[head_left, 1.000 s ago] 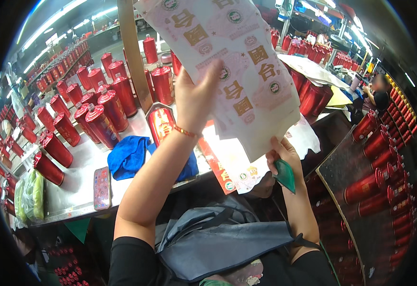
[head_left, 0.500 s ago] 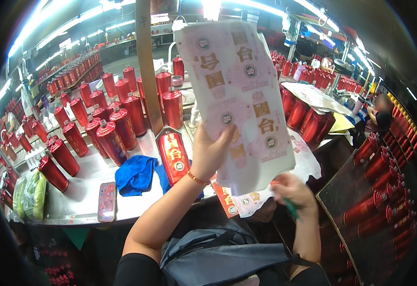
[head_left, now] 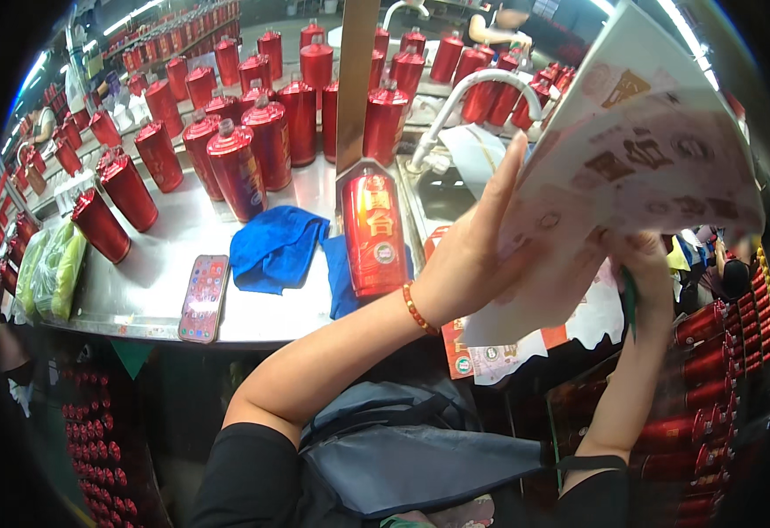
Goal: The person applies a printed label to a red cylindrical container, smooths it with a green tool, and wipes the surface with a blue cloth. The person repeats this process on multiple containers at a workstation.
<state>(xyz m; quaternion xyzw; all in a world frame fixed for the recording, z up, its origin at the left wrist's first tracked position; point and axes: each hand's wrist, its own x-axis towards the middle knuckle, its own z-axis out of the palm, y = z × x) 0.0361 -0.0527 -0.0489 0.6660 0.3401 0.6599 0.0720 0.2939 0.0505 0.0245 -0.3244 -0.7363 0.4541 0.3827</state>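
Observation:
A large pale sheet (head_left: 667, 185) with gold characters and round emblems is raised in front of me on the right, tilted and partly blurred. My left hand (head_left: 469, 255), with a beaded bracelet at its wrist, grips the sheet's left side; some of its fingers are covered by the sheet. At the sheet's lower edge, my right hand (head_left: 647, 268) is closed around a slim green tool (head_left: 629, 304) whose working end I cannot make out. Below the sheet lie more printed pieces (head_left: 501, 359), pale and red. A red bottle (head_left: 374, 233) with gold characters lies left of my left hand.
Many red bottles (head_left: 242, 176) stand on the metal table (head_left: 156, 299). Blue cloths (head_left: 279, 249), a phone (head_left: 203, 297) and a bagged green item (head_left: 55, 268) lie near its front edge. A white curved tap (head_left: 482, 79) and a brown post (head_left: 356, 88) rise behind. More bottles (head_left: 675, 431) are stacked at right.
The sheet has swung right and tilted over, both hands moving right with it. My right hand has risen to the sheet's lower edge. The view has shifted, showing the tap more fully.

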